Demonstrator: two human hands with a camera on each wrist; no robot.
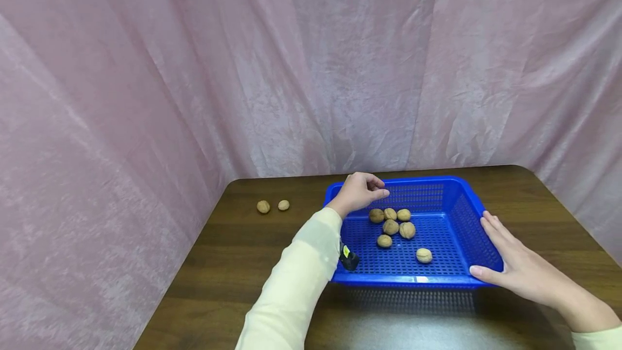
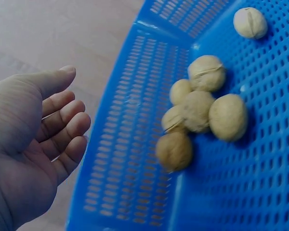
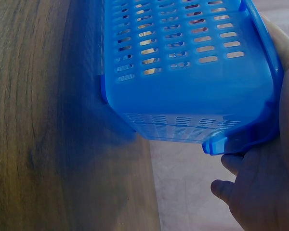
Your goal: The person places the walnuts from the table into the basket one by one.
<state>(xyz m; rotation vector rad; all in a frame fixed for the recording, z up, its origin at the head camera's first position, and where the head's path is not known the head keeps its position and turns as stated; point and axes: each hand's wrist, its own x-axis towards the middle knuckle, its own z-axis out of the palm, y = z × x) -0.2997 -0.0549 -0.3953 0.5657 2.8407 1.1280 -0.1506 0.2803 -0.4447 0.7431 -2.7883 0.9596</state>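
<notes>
Over the back left part of the blue plastic basket [image 1: 413, 280], my left hand [image 1: 360, 192] hovers with nothing in it, fingers loosely bent. In the left wrist view this hand [image 2: 43, 130] shows its bare palm and fingertips, beside the basket rim. Several walnuts [image 1: 390, 227] lie clustered on the basket floor towards its left side, and a single paler walnut [image 1: 424, 255] sits nearer the front. My right hand [image 1: 517, 263] holds the basket by its front right corner, thumb on the front rim and fingers along the right rim.
Two walnuts, a larger one [image 1: 263, 207] and a smaller one [image 1: 284, 205], lie on the brown wooden table [image 1: 233, 263] left of the basket. A pink curtain [image 1: 311, 69] hangs behind the table. A black wrist device [image 1: 349, 259] overlaps the basket's left side.
</notes>
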